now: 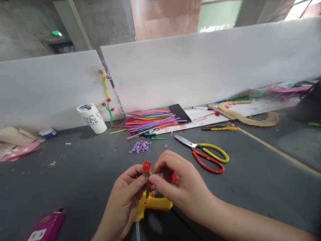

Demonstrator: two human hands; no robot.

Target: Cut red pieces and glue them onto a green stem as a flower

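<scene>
A small red flower [146,166] on a green pipe-cleaner stem [147,192] stands upright between my hands. My left hand [127,194] pinches it just under the red head, thumb against forefinger. From the other side, the thumb and forefinger of my right hand [180,182] close on the flower at the same spot; any small piece between them is hidden. Behind the stem and below my hands lies a yellow glue gun [157,203], partly covered by my left hand. Red cut bits [175,178] show past my right fingers.
Scissors [200,147] lie open at right, near a pile of purple bits [140,146]. Behind are pipe cleaners [150,120], a black phone-like slab [180,113], a white paper cup [92,117] and pliers [219,128]. A purple box-shaped object [46,226] sits front left. White boards [200,67] stand behind.
</scene>
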